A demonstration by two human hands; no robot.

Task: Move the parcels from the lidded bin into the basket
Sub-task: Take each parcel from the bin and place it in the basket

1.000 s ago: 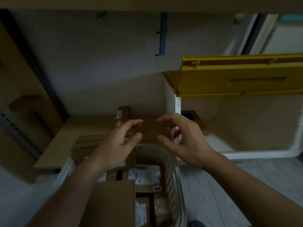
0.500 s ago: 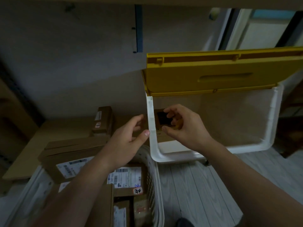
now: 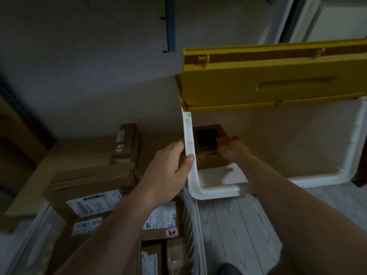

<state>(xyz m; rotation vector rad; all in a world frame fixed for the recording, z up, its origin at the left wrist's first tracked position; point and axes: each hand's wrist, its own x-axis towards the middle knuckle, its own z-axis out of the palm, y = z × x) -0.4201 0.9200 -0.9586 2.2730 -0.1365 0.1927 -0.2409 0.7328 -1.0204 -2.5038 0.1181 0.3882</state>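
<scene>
The white bin stands open on the floor at the right, its yellow lid raised. A brown parcel with a dark panel lies inside, near the bin's left wall. My right hand reaches into the bin and grips that parcel's right edge. My left hand holds the bin's left rim, thumb on the inside of it. The white basket sits at the lower left, filled with several labelled cardboard parcels.
A small upright box and flat cardboard sheets lie behind the basket against the grey wall. Pale wood floor shows between basket and bin. A blue bracket hangs on the wall.
My view has swung right and closer to the bin. My right hand has gone deeper into the bin and taken hold of the parcel. My left hand has closed on the bin's rim.
</scene>
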